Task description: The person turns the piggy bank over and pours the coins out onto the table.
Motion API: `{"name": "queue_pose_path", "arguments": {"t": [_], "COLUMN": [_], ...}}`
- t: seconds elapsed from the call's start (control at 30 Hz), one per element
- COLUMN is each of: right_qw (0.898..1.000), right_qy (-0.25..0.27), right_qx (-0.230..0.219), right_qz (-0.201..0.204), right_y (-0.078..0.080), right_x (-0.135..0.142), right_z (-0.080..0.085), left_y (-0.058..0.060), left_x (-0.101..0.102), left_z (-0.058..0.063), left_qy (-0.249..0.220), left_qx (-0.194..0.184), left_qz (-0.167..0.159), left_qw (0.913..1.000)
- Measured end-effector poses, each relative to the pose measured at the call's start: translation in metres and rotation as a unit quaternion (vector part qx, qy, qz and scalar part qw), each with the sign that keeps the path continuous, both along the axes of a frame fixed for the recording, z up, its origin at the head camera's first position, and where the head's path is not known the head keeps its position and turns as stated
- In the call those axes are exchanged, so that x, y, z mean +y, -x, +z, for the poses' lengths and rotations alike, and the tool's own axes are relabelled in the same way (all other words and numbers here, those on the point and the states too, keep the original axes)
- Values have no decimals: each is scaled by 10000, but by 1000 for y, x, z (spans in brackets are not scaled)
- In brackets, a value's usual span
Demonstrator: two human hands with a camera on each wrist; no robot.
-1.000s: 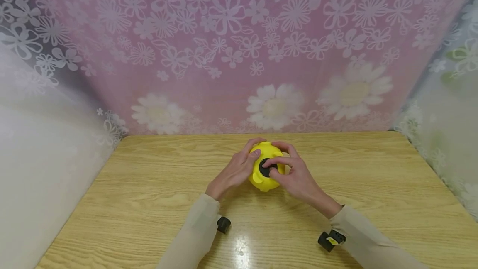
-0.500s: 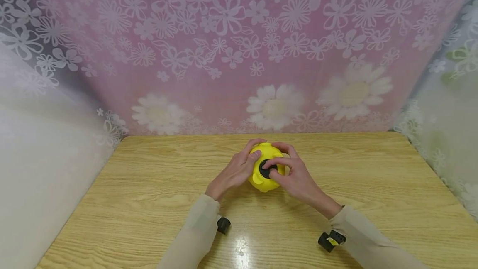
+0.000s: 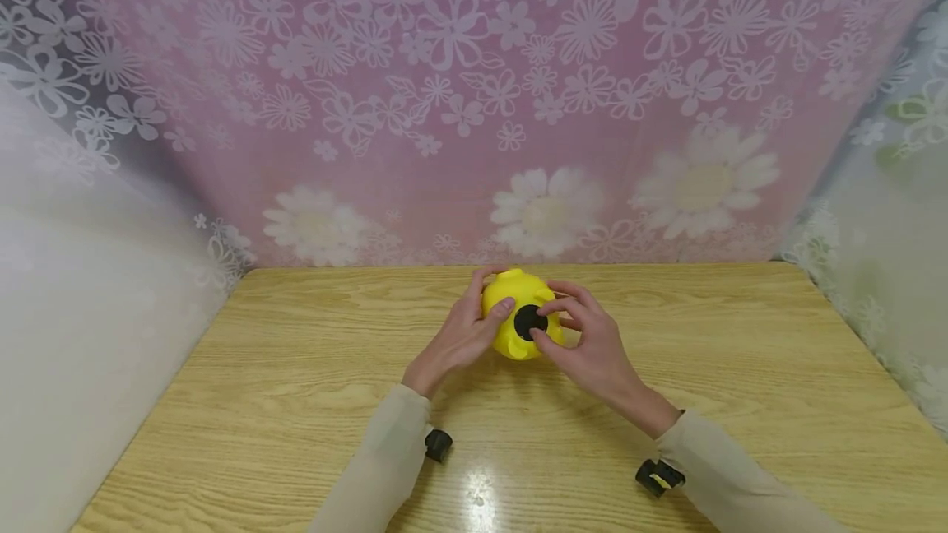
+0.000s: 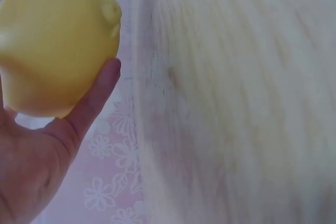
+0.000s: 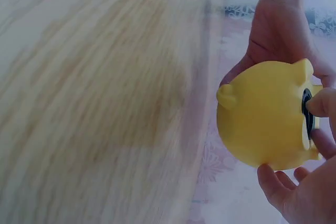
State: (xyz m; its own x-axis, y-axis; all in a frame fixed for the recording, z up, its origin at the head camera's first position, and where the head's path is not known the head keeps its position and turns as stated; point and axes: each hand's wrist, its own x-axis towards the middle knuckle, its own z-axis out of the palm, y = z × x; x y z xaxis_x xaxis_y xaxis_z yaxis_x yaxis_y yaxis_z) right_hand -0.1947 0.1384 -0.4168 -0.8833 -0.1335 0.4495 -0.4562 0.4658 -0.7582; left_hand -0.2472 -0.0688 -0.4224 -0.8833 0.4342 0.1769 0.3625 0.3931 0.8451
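A round yellow piggy bank [image 3: 499, 290] is turned so that its underside, with stubby feet and a round black plug [image 3: 529, 322], faces the person. My left hand [image 3: 462, 331] grips its left side, thumb lying across the body. In the left wrist view the snout [image 4: 111, 13] shows above the thumb tip. My right hand [image 3: 592, 348] has thumb and index finger pinching at the black plug's rim. Its other fingers reach the bank's far right side. From the right wrist, the plug [image 5: 307, 111] appears edge-on between the fingertips, and a yellow bump [image 5: 226, 96] sticks out opposite.
A wood-grain table [image 3: 318, 336] lies below the hands. Behind it hangs a pink flowered curtain [image 3: 415, 146], and pale flowered sheets enclose both sides. Dark wrist cameras [image 3: 439, 445] hang under the beige sleeves [image 3: 381, 455].
Both hands have shifted the piggy bank slightly up and left, and it has tilted. The right thumb and index finger have moved from the plug's middle out to its edge.
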Motion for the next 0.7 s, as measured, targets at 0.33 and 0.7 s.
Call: {"name": "queue_pose_path", "arguments": {"t": [0.33,0.7], "right_qw": [9988,9957], "right_qy": [-337,-343], "right_qx": [17,-457], "right_qz": [-347,-724], "right_y": [1,0], "right_x": [0,-9], "right_z": [0,2], "left_y": [-1,-2], "left_x": [5,9], "left_z": [3,0], "left_qy": [-287,117], "left_qx": [179,421], "left_qz": [384,545], "left_qw": [9987,9976]}}
